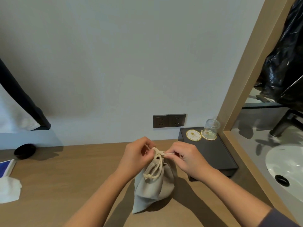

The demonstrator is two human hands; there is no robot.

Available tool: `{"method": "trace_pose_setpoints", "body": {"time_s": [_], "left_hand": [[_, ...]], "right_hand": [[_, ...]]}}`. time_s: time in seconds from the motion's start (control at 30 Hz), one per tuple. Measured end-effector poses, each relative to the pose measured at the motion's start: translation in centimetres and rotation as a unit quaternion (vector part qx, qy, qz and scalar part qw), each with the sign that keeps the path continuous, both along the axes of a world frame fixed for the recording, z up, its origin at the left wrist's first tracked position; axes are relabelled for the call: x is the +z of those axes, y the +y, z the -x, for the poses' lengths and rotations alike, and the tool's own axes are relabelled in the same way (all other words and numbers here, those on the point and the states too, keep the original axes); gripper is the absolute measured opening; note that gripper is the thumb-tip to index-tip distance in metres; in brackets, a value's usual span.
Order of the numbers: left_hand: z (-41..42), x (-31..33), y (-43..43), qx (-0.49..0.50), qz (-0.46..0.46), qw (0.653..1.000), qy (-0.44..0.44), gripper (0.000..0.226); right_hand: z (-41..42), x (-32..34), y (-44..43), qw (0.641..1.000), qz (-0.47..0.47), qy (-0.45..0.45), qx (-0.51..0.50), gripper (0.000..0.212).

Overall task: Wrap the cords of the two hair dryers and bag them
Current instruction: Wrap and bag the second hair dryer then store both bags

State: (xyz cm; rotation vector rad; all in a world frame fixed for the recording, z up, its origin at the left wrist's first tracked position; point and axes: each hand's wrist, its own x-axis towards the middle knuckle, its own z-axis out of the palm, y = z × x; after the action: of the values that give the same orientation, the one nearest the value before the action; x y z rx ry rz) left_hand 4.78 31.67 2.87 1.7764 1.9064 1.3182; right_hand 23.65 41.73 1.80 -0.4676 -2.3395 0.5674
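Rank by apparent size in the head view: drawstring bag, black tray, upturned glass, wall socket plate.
1. Black tray and drawstring bag: look alike, and the bag is nearer the camera, so unranked.
2. Wall socket plate.
3. Upturned glass.

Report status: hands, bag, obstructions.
Left hand and right hand both pinching drawstring. Bag upright on counter, mouth cinched. Nothing in the way.

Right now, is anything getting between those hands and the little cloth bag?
Nothing visible. The left hand and right hand already pinch the drawstring at the neck of the cloth bag, which stands on the wooden counter.
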Motion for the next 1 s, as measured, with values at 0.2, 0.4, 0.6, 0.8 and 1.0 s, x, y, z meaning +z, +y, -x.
{"method": "trace_pose_setpoints", "body": {"time_s": [0.2,0.4,0.6,0.8,1.0], "left_hand": [[0.3,0.3,0.0,-0.02,-0.015,0.997,0.072,0.017],[1.7,0.6,0.4,-0.045,-0.016,0.93,0.365,0.029],[2.1,0.6,0.8,-0.064,-0.058,0.889,0.45,0.03],[1.8,-0.1,1.1,-0.035,-0.023,0.909,0.414,0.03],[1.4,-0.6,0.6,-0.02,0.032,0.969,0.244,0.014]], "right_hand": [[0.2,1.1,-0.7,0.992,-0.002,-0.124,-0.037,0.046],[0.2,1.4,-1.9,0.99,-0.012,-0.137,-0.005,0.043],[0.2,1.1,-2.6,0.989,0.093,-0.115,0.029,0.042],[0.7,0.7,-3.2,0.977,0.198,-0.078,0.013,0.04],[0.0,0.3,-2.6,0.977,0.19,-0.094,0.002,0.042]]}}
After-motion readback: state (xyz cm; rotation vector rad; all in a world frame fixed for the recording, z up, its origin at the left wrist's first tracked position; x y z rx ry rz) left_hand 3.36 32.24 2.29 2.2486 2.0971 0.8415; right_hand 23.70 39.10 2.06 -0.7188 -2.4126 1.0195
